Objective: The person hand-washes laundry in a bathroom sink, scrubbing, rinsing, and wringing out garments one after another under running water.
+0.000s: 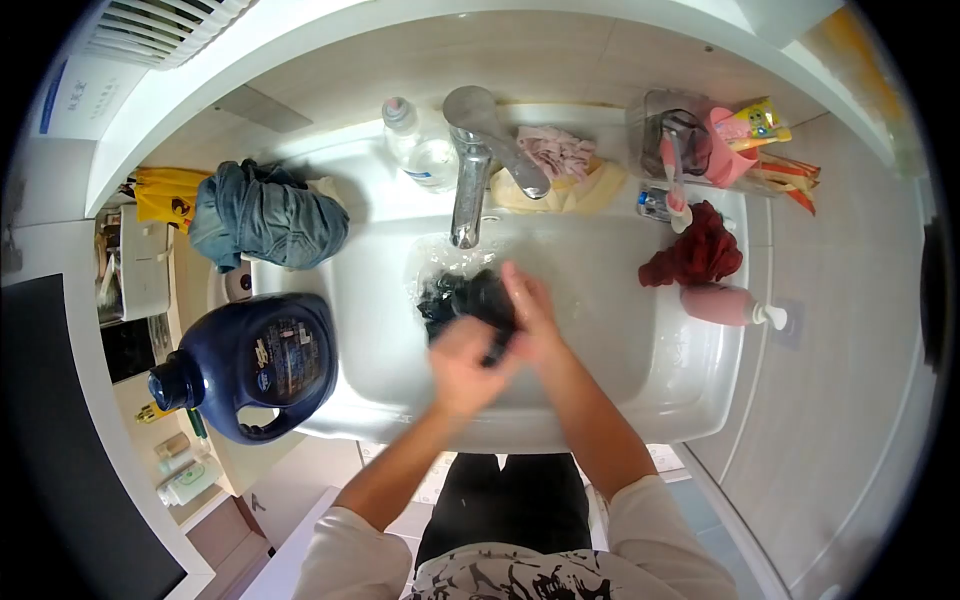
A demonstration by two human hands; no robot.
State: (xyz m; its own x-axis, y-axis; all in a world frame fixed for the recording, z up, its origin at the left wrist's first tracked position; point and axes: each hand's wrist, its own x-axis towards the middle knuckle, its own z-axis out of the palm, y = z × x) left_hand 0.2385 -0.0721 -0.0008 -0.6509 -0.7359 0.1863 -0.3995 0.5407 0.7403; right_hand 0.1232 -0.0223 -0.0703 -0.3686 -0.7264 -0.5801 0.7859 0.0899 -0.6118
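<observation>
A wet black cloth is bunched up between my two hands over the basin of the white sink. My left hand, smeared by motion, is closed on its near side. On the right, my right hand grips the cloth too, with its fingers pointing toward the tap. Part of the dark fabric hangs down to the left into the water under the chrome tap. My fingers hide some of the cloth, and its exact kind cannot be made out.
A big dark blue detergent jug and folded denim sit on the left rim. Behind stand a clear bottle and pink and yellow cloths. Along the right are a dark red cloth, a pink pump bottle and a pink cup.
</observation>
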